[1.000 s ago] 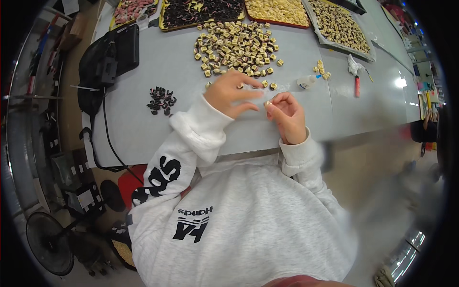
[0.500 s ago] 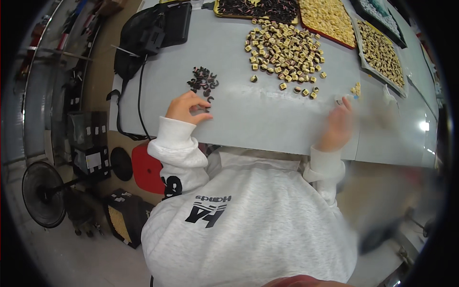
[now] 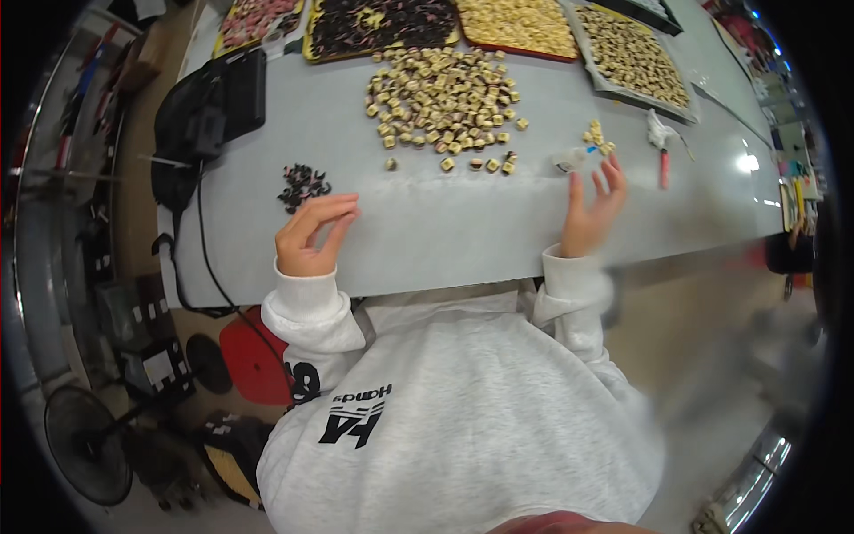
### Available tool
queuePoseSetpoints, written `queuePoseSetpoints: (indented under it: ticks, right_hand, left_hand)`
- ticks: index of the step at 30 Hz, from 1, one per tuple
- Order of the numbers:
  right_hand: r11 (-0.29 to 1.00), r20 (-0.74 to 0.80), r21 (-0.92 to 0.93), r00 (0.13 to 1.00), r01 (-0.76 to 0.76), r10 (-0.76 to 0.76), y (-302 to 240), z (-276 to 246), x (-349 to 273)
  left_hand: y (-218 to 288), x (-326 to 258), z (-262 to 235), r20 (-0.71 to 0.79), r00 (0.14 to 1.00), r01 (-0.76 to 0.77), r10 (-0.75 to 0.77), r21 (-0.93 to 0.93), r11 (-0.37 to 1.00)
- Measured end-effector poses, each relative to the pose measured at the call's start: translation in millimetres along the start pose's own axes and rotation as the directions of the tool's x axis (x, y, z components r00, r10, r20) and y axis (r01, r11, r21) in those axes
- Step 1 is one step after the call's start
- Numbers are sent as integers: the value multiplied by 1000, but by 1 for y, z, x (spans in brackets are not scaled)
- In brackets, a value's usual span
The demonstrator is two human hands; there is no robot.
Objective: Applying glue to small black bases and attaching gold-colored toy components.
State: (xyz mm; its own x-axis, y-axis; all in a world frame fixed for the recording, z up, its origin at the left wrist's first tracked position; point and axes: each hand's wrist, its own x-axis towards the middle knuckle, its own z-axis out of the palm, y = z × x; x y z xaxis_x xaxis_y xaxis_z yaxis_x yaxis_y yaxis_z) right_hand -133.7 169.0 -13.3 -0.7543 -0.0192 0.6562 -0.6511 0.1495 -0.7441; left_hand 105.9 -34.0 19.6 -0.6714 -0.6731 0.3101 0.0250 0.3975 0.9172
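My left hand is just in front of a small pile of dark curved pieces, some with pink edges. Its thumb and fingertips come together in a pinch; anything between them is too small to make out. Fingers apart, my right hand hovers over the table's right part, slightly blurred and holding nothing visible. Just beyond it lie a small clear bottle with a blue tip and a few pale yellow pieces. A large heap of small cream-and-dark blocks spreads across the middle.
Along the far edge are trays of pink pieces, dark pieces, pale yellow pieces and finished-looking blocks. A black bag with a cable lies at left. A pink-handled tool and white crumpled tissue lie right.
The view has shifted, so the table things appear farther left. My left hand's thumb and fingers have come together. My right hand has spread its fingers beside the bottle.
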Motion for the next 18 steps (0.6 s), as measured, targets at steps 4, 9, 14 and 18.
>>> queuePoseSetpoints:
  ticks: [4, 9, 14, 18]
  right_hand:
    - [992, 147, -112, 986, -63, 79, 14, -7, 6]
    - [925, 331, -143, 864, -351, 379, 29, -13, 8]
    - [913, 315, 51, 874, -404, 369, 14, -8, 7]
    - [787, 359, 340, 845, -514, 397, 5, -5, 3]
  left_hand:
    - [7, 4, 35, 94, 995, 73, -39, -390, 918]
    - [1, 2, 64, 200, 980, 135, -24, -566, 813]
    - [-12, 3, 70, 235, 972, 160, -12, -620, 768]
    - [-16, 2, 72, 270, 962, 196, -33, -605, 772]
